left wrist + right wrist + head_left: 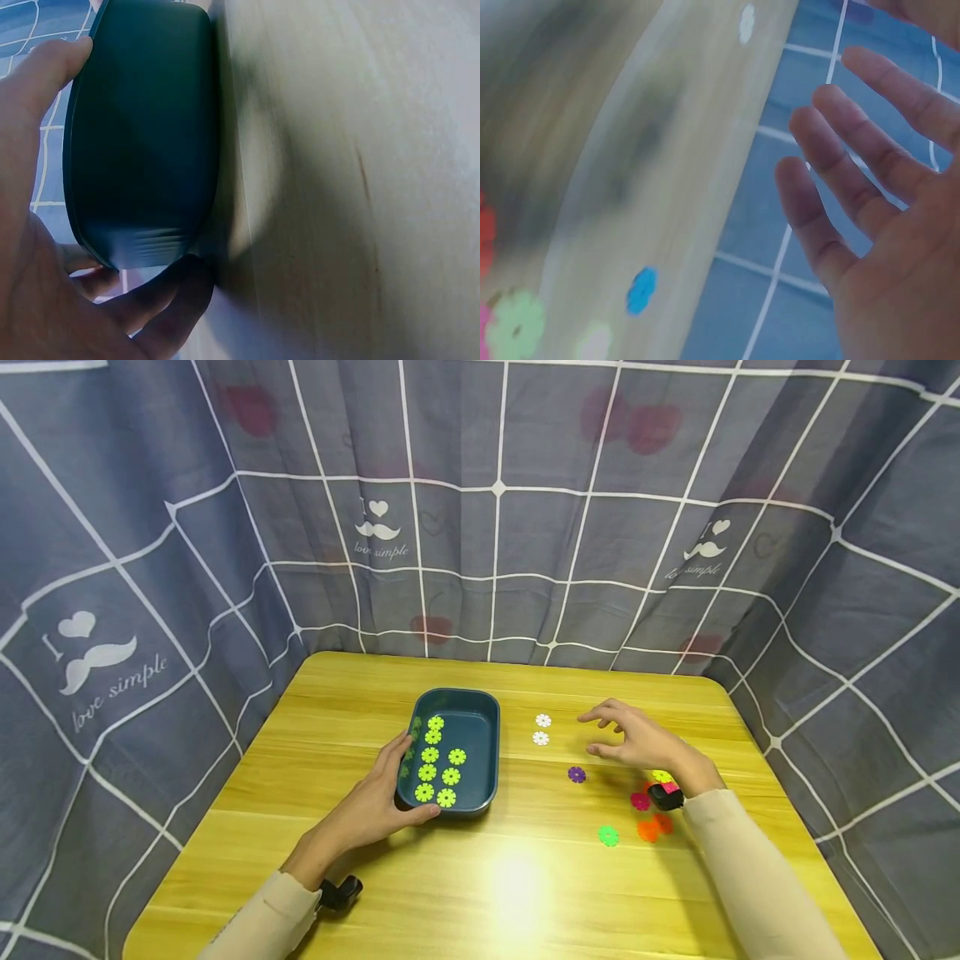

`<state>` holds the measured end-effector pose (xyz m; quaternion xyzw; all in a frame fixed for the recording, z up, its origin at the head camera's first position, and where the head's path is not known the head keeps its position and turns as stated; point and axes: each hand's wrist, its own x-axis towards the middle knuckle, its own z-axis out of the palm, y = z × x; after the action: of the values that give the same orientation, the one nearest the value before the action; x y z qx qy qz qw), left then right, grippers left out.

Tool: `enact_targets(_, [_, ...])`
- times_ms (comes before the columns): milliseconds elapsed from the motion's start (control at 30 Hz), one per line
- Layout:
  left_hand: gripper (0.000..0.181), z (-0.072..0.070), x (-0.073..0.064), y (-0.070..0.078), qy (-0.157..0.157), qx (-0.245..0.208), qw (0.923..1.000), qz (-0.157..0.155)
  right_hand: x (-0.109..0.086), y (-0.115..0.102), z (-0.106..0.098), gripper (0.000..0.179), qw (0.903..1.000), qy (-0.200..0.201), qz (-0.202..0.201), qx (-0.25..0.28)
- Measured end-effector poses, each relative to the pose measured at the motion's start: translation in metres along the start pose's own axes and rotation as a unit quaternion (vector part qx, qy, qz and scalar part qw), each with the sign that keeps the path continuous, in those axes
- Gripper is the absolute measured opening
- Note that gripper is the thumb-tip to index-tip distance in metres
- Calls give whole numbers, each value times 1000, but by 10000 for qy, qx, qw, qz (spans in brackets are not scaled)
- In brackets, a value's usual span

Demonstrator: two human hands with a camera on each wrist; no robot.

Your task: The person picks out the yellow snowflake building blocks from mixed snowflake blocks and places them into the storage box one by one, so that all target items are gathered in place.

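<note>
My left hand (378, 797) grips a dark teal plastic tray (483, 752) at its near left corner. In the left wrist view, the thumb (64, 60) lies at the rim of the tray (146, 127) while other fingers curl about its end. Several yellow-green notched discs (430, 755) lie flat inside it, in two rough rows. Held above the table on the right, my right hand (645, 743) has nothing in it, its fingers spread and relaxed. Two white notched discs (542, 737) and a purple one (576, 774) lie to its left.
On the wooden table (360, 893), near the right wrist, are a green disc (608, 836), orange discs (648, 832), a magenta disc (640, 802) and a yellow one (662, 775). A blue disc (641, 291) shows in the right wrist view. Grey checked curtains (457, 543) enclose the table.
</note>
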<state>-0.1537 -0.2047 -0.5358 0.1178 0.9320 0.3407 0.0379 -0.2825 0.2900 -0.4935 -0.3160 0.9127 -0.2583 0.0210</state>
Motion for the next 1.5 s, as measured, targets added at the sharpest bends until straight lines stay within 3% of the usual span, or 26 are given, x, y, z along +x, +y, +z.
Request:
enact_targets(333, [135, 0, -1, 1, -13, 22, 10000, 5, -32, 32, -9, 49, 9984, 175, 539, -1])
enact_targets(700, [135, -2, 0, 3, -26, 42, 10000, -41, -56, 59, -17, 52, 9956, 405, 834, -146])
enact_targets(1100, [136, -2, -1, 4, -39, 25, 10000, -35, -72, 83, -20, 57, 9873, 464, 1479, -337])
enact_targets(1500, [137, -3, -2, 4, -57, 0, 10000, -44, -78, 100, -20, 52, 9863, 445, 1518, -473])
